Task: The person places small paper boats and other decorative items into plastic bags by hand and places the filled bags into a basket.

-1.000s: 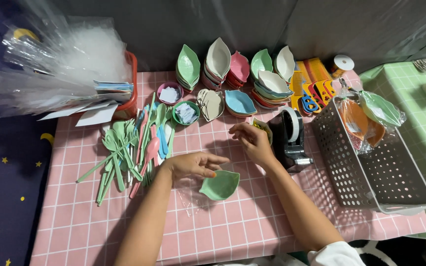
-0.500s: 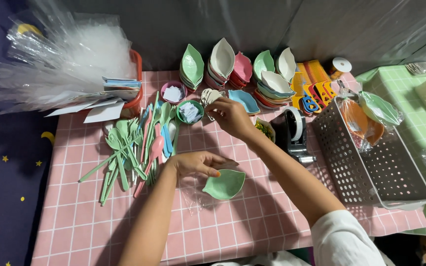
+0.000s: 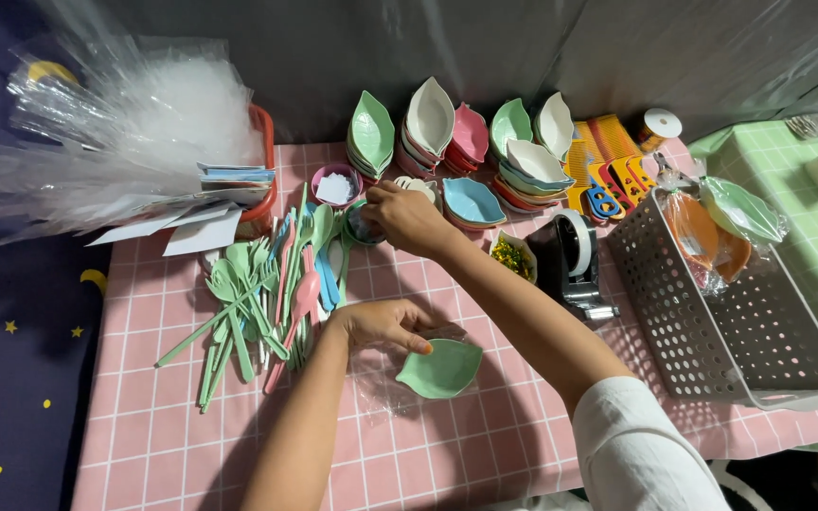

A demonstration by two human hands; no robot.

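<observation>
Your left hand (image 3: 382,324) rests flat on the pink checked bench (image 3: 144,454), fingertips pressing the left rim of the green leaf-shaped dish (image 3: 440,368); grip loose and open, pinning rather than lifting. The dish lies near centre on a clear wrapper sheet (image 3: 381,383), apparently kept steady there. Your right hand (image 3: 407,216) reaches far over the small round pot (image 3: 364,225), fingers pinched together; whether anything sits between them, cannot tell. The pot stands just right of the pile of pastel forks and spoons (image 3: 267,293). Stacked leaf dishes (image 3: 428,128) line the far edge, within one reach. The grey perforated basket (image 3: 740,331), right, holds wrapped dishes. A tape dispenser (image 3: 575,260) stands between the basket and your right arm.
</observation>
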